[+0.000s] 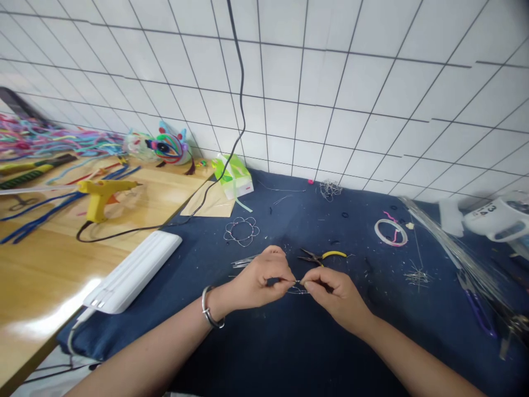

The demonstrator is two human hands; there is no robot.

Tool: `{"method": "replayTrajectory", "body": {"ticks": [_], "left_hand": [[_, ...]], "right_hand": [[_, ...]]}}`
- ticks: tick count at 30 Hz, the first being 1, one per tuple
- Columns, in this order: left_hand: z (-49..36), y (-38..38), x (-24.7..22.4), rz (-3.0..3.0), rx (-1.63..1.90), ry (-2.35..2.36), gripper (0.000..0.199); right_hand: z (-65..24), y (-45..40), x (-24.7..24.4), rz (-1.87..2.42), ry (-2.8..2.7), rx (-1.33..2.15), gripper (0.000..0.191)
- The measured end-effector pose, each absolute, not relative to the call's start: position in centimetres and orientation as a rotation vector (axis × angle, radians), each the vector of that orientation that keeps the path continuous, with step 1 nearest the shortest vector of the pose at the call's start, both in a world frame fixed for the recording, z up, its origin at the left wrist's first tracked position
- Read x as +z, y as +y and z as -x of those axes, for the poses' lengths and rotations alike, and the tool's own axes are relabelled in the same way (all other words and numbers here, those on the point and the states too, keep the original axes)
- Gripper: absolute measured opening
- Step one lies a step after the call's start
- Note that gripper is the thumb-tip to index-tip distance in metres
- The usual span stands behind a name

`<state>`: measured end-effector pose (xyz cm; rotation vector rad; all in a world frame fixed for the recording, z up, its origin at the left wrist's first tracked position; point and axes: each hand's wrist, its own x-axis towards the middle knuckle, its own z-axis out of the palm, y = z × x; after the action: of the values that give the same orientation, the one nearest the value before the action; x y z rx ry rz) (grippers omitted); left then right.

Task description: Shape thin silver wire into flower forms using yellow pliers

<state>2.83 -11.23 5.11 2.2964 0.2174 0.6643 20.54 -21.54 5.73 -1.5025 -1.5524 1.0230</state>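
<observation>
Both hands meet near the middle of the dark blue cloth. My left hand (264, 278), with a silver bangle at the wrist, pinches one side of a thin wire piece (298, 290). Close beside it, my right hand (336, 295) pinches the same wire from the other side. Part of the wire curves below the fingertips. Pliers with yellow handles (334, 254) lie just beyond my right hand. A flower-shaped wire ring (241, 231) rests beyond my left hand, and short cut wires (243, 262) lie beside that hand.
A white power bank (134, 271) lies at the left, with a yellow glue gun (99, 198) on the wooden table behind it. A white ring of tape (390, 232), long wires (440, 234) and purple-handled scissors (479, 311) are at the right. A black cable hangs down the tiled wall.
</observation>
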Motion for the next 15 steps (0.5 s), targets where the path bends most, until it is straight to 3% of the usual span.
{"method": "replayTrajectory", "body": {"ticks": [15], "left_hand": [[-2.8, -11.0, 3.9, -2.592, 0.715, 0.14, 0.013]], "right_hand": [[-20.8, -20.9, 4.1, 1.211, -0.975, 1.641, 0.009]]}}
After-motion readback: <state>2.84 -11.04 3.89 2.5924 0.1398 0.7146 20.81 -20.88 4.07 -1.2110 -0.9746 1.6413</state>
